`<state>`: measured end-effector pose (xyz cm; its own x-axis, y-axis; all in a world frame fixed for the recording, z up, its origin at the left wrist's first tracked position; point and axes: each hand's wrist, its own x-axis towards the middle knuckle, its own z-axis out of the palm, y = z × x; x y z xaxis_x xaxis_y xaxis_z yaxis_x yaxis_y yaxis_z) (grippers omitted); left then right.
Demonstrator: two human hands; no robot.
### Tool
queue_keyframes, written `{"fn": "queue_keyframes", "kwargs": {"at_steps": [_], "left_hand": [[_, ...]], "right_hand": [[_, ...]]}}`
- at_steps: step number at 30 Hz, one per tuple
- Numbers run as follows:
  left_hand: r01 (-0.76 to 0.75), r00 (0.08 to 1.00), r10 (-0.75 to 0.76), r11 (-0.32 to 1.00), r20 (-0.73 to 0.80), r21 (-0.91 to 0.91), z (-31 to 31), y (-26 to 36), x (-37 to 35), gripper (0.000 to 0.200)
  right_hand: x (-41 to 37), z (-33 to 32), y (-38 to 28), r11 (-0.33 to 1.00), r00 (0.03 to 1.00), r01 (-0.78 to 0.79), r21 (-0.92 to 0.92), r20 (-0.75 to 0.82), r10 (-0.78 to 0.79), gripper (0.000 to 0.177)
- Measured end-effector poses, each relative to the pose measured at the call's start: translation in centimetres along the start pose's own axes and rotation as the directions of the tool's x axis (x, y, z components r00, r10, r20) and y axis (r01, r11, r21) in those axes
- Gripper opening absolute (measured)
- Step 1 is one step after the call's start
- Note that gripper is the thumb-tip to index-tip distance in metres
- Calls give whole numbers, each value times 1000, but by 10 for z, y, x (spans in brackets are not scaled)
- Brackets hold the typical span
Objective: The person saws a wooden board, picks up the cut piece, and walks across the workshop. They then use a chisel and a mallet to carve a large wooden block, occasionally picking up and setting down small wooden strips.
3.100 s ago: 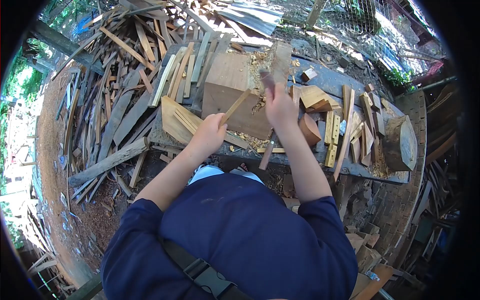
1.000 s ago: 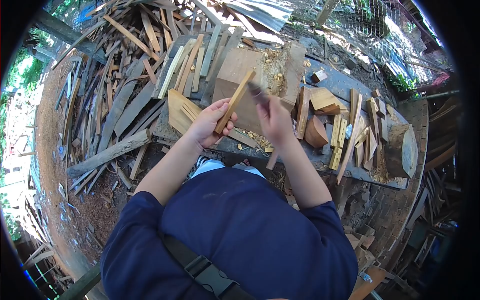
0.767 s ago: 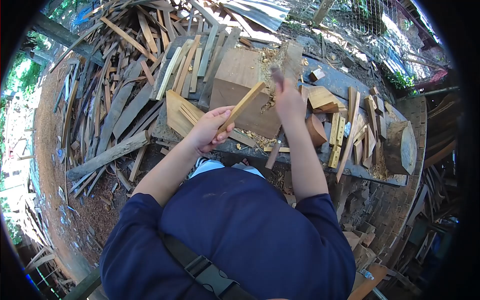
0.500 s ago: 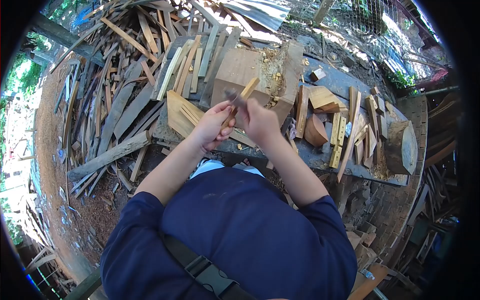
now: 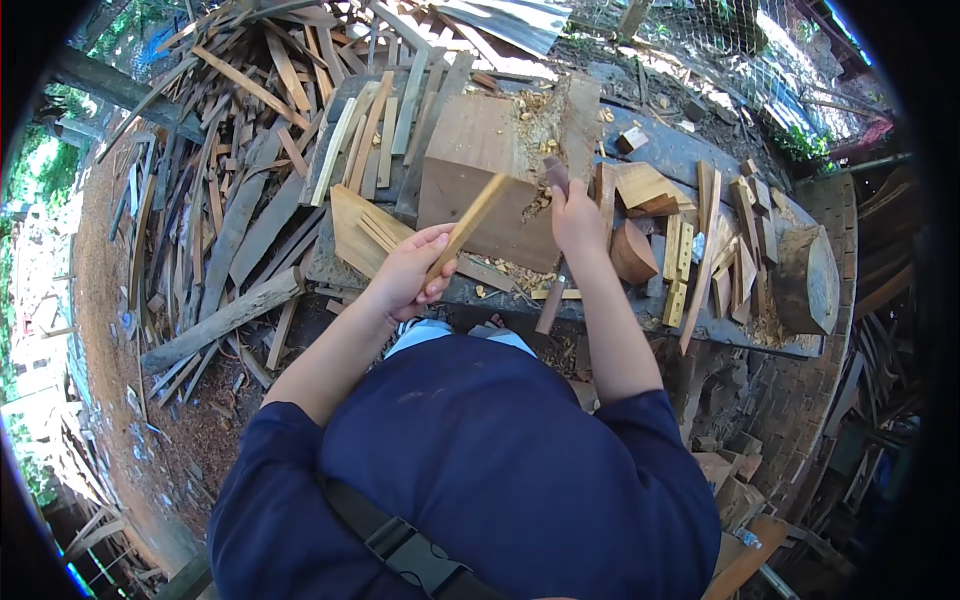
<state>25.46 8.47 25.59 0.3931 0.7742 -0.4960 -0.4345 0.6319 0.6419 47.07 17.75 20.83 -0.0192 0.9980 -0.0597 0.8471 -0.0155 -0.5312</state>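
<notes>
A slim yellowish wooden stick (image 5: pixel 470 226) slants up from my left hand (image 5: pixel 414 273), whose fingers are wrapped round its lower end. My right hand (image 5: pixel 578 222) is closed round a small dark reddish-brown piece (image 5: pixel 556 174) that sticks out above the fingers; the rest of it is hidden in the hand. Behind both hands stands a large squared wooden block (image 5: pixel 475 150) with wood chips on its top. Just below my right hand lies a tool with a brown handle (image 5: pixel 549 308) at the bench's near edge.
Cut wood pieces (image 5: pixel 632 255), yellow blocks with holes (image 5: pixel 677 270) and a log end (image 5: pixel 806 280) lie on the bench (image 5: pixel 640 310) to the right. A tall heap of scrap wood (image 5: pixel 240 130) is at the left. A wire fence (image 5: pixel 720 30) stands behind.
My right hand has moved away to the right with the dark piece, off the stick. My left hand has shifted slightly left and still holds the stick. The brown-handled tool now shows.
</notes>
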Motion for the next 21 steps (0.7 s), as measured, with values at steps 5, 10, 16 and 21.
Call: {"fn": "queue_keyframes", "kwargs": {"at_steps": [5, 10, 16, 21], "left_hand": [[-148, 926, 109, 986, -360, -82, -35, -22, 37, 21], [-142, 906, 107, 988, -410, -54, -24, -22, 35, 20], [-158, 893, 147, 987, -426, 8, -45, -37, 59, 26], [-5, 901, 10, 1000, -433, 14, -58, -46, 87, 31]], "right_hand": [[-46, 28, -9, 978, 954, 67, 196, 274, -120, 28], [-58, 107, 102, 742, 905, -426, 518, 258, 339, 32], [-58, 116, 188, 404, 643, -615, 677, 135, 754, 27], [-56, 126, 251, 537, 645, -630, 562, -7, 764, 32]]}}
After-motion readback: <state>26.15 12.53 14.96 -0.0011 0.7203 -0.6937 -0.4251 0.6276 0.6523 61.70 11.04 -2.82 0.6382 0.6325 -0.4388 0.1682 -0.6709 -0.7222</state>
